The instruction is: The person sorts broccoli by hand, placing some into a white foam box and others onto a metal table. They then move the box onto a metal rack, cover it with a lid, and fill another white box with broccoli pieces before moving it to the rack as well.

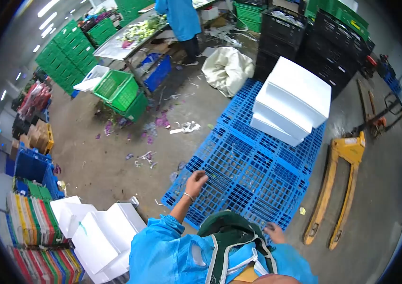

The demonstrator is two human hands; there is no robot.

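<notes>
A blue plastic pallet [253, 175] lies flat on the concrete floor in front of me. My left hand [195, 182] reaches out in a blue sleeve and rests on the pallet's lattice close to its left edge, fingers curled into the grid. My right hand [275, 232] sits at the pallet's near corner, fingers bent over the edge. A stack of white foam boxes [291, 100] stands on the pallet's far end. I wear a blue coat and a green apron.
A yellow pallet jack [340, 189] lies right of the pallet. White foam boxes [101, 236] and stacked coloured crates [35, 227] are at my left. Beyond are green crates [118, 90], black crates [314, 42], a white sack [227, 68], and another person in blue [182, 21] at a table.
</notes>
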